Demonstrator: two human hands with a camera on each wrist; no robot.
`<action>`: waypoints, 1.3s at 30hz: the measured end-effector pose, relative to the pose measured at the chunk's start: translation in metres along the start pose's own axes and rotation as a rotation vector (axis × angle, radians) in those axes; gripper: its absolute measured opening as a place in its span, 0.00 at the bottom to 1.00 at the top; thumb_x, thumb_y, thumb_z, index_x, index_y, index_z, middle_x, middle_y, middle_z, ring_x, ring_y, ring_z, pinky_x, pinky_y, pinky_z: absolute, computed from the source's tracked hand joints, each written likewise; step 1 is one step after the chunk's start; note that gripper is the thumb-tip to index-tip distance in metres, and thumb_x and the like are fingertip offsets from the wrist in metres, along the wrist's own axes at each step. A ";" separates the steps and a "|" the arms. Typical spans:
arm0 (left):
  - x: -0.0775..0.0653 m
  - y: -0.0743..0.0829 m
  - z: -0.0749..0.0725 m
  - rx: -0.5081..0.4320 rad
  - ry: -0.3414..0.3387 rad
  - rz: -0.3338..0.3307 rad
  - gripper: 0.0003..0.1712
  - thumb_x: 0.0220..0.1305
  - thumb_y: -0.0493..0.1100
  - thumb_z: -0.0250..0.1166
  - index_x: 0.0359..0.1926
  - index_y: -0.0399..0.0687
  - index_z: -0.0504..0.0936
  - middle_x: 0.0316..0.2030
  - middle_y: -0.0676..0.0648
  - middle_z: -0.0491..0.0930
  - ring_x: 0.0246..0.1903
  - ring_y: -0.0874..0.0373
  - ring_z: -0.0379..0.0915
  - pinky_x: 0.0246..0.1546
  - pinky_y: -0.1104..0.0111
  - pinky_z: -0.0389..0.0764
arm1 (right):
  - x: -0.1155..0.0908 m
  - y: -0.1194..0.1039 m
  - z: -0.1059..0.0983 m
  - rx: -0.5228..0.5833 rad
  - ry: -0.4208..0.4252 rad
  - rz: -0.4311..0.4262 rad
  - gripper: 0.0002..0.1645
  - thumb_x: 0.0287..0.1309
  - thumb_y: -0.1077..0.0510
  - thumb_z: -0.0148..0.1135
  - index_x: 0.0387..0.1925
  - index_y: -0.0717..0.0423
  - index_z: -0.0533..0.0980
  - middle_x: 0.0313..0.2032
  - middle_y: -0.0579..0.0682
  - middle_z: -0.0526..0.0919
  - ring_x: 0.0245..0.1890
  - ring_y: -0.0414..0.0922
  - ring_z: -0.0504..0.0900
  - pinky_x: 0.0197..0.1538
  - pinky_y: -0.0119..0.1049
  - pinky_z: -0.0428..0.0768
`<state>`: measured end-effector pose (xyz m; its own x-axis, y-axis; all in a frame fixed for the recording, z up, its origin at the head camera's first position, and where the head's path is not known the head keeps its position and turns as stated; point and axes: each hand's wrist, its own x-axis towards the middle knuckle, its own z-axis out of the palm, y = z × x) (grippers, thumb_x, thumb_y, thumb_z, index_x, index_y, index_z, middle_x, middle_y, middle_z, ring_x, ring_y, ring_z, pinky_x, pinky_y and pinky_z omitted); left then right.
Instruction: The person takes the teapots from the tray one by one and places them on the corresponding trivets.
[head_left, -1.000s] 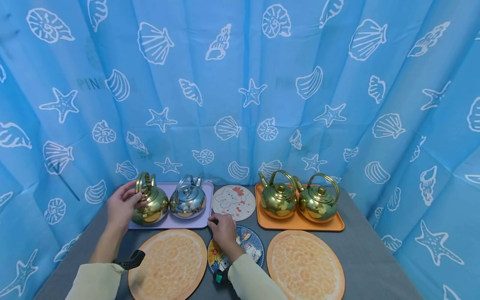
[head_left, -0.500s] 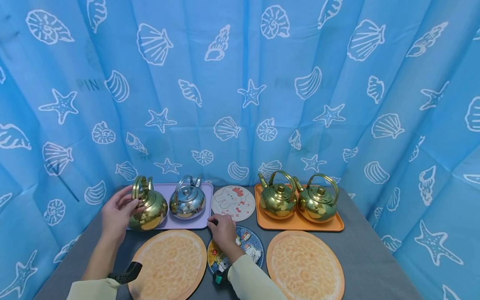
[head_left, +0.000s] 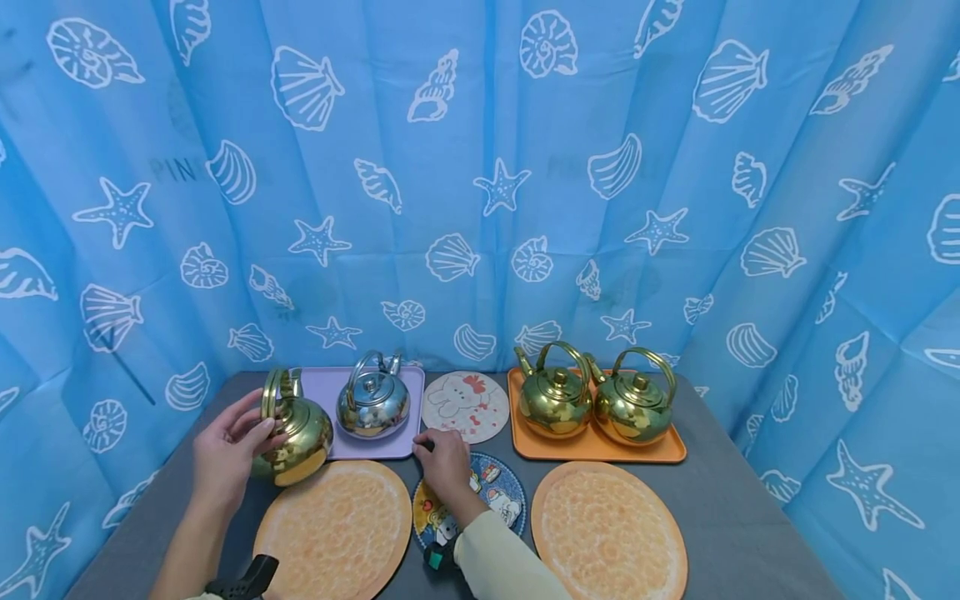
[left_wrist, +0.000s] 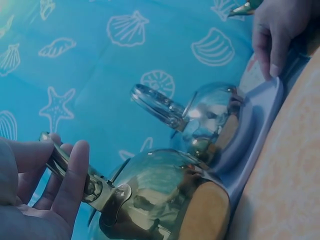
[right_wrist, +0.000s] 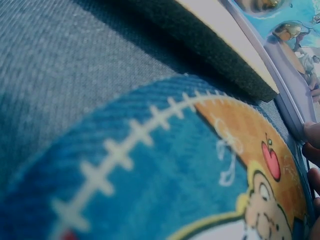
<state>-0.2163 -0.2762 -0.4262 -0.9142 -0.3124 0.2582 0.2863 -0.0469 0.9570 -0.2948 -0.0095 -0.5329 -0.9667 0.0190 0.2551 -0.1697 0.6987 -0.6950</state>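
Observation:
My left hand (head_left: pixel 223 458) grips the arched handle of a gold kettle (head_left: pixel 306 437) at the left. The kettle hangs tilted over the front left of the lilac tray (head_left: pixel 318 379), close to the round pizza-patterned mat (head_left: pixel 337 529). In the left wrist view, the fingers (left_wrist: pixel 75 175) are bent round the handle. A silver kettle (head_left: pixel 372 407) stands on the tray's right half. My right hand (head_left: pixel 447 465) pinches the tray's near right corner, above the blue cartoon-print round mat (head_left: pixel 506 479). In the right wrist view only some of its fingertips (right_wrist: pixel 314 132) show at the tray edge.
Two gold kettles, a left one (head_left: pixel 557 400) and a right one (head_left: pixel 636 407), stand on an orange tray (head_left: pixel 678 450). A rabbit-print round mat (head_left: pixel 467 407) lies between the trays. A second pizza-patterned mat (head_left: pixel 611 533) is at front right. A blue curtain (head_left: pixel 480 167) hangs behind the table.
My left hand has moved the gold kettle leftward and toward me, off its place on the lilac tray. The right hand has stayed at the tray corner.

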 end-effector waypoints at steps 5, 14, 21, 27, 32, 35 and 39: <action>-0.008 -0.003 -0.003 -0.009 0.002 -0.029 0.30 0.64 0.32 0.64 0.67 0.39 0.70 0.40 0.48 0.83 0.37 0.60 0.81 0.35 0.65 0.84 | -0.002 -0.001 -0.001 0.009 0.001 0.002 0.03 0.56 0.54 0.71 0.33 0.41 0.86 0.32 0.35 0.82 0.40 0.41 0.75 0.45 0.39 0.68; -0.023 0.000 -0.001 -0.030 0.031 -0.050 0.30 0.63 0.31 0.65 0.66 0.37 0.70 0.38 0.50 0.85 0.35 0.60 0.82 0.33 0.64 0.84 | -0.002 -0.002 0.000 -0.004 -0.006 0.004 0.03 0.57 0.53 0.70 0.34 0.41 0.86 0.33 0.35 0.81 0.40 0.41 0.75 0.44 0.39 0.69; -0.037 0.002 0.003 -0.078 0.027 -0.043 0.30 0.62 0.29 0.65 0.66 0.37 0.71 0.38 0.48 0.86 0.34 0.58 0.84 0.32 0.64 0.84 | -0.002 -0.004 -0.001 -0.016 -0.009 0.021 0.03 0.57 0.52 0.70 0.34 0.40 0.86 0.33 0.35 0.81 0.41 0.40 0.74 0.44 0.38 0.68; -0.048 0.004 0.006 -0.099 0.045 -0.062 0.30 0.62 0.30 0.66 0.65 0.41 0.72 0.39 0.46 0.86 0.35 0.57 0.84 0.34 0.63 0.84 | -0.003 -0.003 -0.001 -0.020 0.000 0.013 0.03 0.57 0.52 0.70 0.35 0.40 0.86 0.33 0.35 0.81 0.41 0.40 0.74 0.45 0.38 0.69; -0.058 0.009 0.013 -0.049 0.085 -0.091 0.31 0.63 0.30 0.64 0.67 0.38 0.70 0.39 0.49 0.85 0.36 0.57 0.84 0.36 0.62 0.83 | -0.003 -0.003 -0.001 -0.020 0.000 0.021 0.03 0.57 0.52 0.70 0.35 0.40 0.86 0.33 0.35 0.81 0.41 0.40 0.74 0.44 0.38 0.69; -0.065 0.011 0.018 -0.050 0.098 -0.096 0.30 0.64 0.29 0.63 0.67 0.36 0.69 0.40 0.49 0.85 0.37 0.56 0.84 0.36 0.62 0.83 | -0.002 -0.003 0.000 -0.016 -0.007 0.033 0.04 0.57 0.51 0.70 0.35 0.39 0.86 0.33 0.34 0.81 0.41 0.40 0.74 0.45 0.38 0.69; -0.074 0.010 0.024 -0.049 0.101 -0.103 0.30 0.64 0.30 0.63 0.67 0.36 0.68 0.40 0.48 0.85 0.37 0.55 0.84 0.37 0.61 0.83 | 0.000 -0.002 0.000 -0.023 -0.013 0.029 0.03 0.58 0.51 0.69 0.35 0.39 0.86 0.33 0.34 0.81 0.41 0.40 0.74 0.45 0.38 0.69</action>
<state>-0.1526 -0.2308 -0.4326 -0.9066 -0.3973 0.1425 0.2087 -0.1285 0.9695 -0.2941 -0.0103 -0.5316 -0.9735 0.0305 0.2265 -0.1373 0.7142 -0.6863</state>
